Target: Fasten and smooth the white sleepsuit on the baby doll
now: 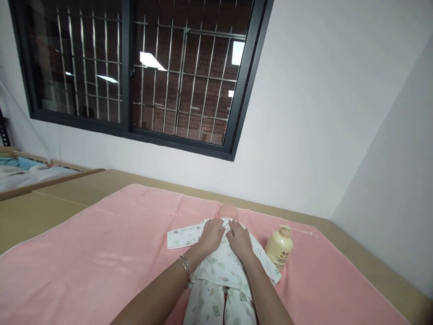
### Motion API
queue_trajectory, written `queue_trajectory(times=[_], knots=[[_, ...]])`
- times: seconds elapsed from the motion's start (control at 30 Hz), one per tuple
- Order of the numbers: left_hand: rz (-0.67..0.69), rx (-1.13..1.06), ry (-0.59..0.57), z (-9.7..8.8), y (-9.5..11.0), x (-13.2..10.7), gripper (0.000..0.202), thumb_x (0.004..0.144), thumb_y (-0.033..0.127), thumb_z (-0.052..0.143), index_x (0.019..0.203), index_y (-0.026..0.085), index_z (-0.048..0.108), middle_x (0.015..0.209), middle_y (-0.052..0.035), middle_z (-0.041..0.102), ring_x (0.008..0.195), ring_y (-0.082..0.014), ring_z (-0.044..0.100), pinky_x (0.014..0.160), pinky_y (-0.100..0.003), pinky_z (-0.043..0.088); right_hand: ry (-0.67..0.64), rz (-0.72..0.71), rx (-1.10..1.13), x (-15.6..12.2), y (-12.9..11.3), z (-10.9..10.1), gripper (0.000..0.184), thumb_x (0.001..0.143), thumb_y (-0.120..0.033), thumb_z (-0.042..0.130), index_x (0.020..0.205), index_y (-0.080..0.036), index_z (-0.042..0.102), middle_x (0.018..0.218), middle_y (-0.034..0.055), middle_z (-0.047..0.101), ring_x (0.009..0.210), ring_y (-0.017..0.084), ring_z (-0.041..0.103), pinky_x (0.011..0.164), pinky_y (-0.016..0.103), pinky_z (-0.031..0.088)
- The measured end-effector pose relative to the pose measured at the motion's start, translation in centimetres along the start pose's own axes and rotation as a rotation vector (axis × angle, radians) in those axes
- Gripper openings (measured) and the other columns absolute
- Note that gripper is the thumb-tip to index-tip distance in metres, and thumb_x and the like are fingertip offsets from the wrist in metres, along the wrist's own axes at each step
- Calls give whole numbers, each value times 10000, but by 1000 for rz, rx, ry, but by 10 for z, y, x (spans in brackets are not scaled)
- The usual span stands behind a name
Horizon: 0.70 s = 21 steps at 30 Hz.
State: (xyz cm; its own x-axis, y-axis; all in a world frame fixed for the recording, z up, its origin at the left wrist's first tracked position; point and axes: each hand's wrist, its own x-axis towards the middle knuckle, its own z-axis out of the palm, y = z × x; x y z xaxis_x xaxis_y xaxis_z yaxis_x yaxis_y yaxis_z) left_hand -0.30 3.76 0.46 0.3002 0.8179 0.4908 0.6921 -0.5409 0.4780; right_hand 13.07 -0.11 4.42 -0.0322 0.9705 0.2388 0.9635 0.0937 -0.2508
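Observation:
A doll with a smooth, bare pinkish head (228,211) lies on its back, its head towards the wall. It wears a white long-sleeved baby shirt (225,259) with small green prints and matching baby trousers (207,307). My left hand (212,235), with bracelets at the wrist, is at the left side of the shirt's neckline. Opposite it, my right hand (240,238) is at the right side. Thumbs and fingers of both hands close on the fabric by the collar; the fingertips are partly hidden. One sleeve stretches out flat to the left, the other slants down under my right forearm.
A pale yellow bottle (280,247) stands right of the doll. Beneath everything lies a pink blanket (101,253) on a tan padded surface (61,192). Behind are a white wall (304,135) and a dark-framed window (128,81) with bars. A wooden-edged bed (50,180) holds blue and white cloth.

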Motion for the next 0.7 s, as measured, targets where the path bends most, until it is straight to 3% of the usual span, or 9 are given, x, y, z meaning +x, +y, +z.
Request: queue_trajectory(times=[0.13,0.23,0.33,0.43,0.57,0.7], knots=[[-73,60,93,3,8,-5,180,924,235,415,889,198,587,971,-81,648,965,-227,590,871,-361,435,48,130,-6,-7,-11,-3,407,888,-241,378,1209,-252,628,1239,83,619,1161,243,556,955,357,385],[-159,94,182,7,9,-8,229,932,274,389,897,190,599,947,-99,649,969,-245,594,861,-372,442,68,243,13,-9,-12,1,409,889,-318,397,1219,-239,625,1222,94,628,1085,258,601,875,346,431],[-149,48,165,8,4,-8,274,931,294,387,1032,179,614,1035,-104,663,1052,-244,588,924,-382,434,101,173,16,-5,-6,7,480,899,-326,382,1320,-173,557,1384,120,502,1267,256,468,999,344,367],[-51,-3,100,5,0,-6,333,939,297,378,1165,204,603,1208,-87,642,1168,-226,549,1034,-403,383,79,109,-1,-1,1,9,521,911,-322,365,1389,-150,483,1448,117,427,1362,272,334,1103,411,240],[57,-73,89,1,-1,-6,354,953,285,363,1188,230,622,1270,-56,630,1204,-199,538,1102,-419,340,47,52,5,-1,5,6,501,924,-313,362,1399,-190,465,1457,91,419,1364,256,325,1120,449,184],[70,-104,155,2,2,-9,310,936,279,412,1071,219,684,1167,-64,682,1136,-200,586,1058,-379,404,85,23,5,-5,-2,3,441,925,-270,357,1314,-194,548,1384,90,507,1302,225,421,1065,364,281]])
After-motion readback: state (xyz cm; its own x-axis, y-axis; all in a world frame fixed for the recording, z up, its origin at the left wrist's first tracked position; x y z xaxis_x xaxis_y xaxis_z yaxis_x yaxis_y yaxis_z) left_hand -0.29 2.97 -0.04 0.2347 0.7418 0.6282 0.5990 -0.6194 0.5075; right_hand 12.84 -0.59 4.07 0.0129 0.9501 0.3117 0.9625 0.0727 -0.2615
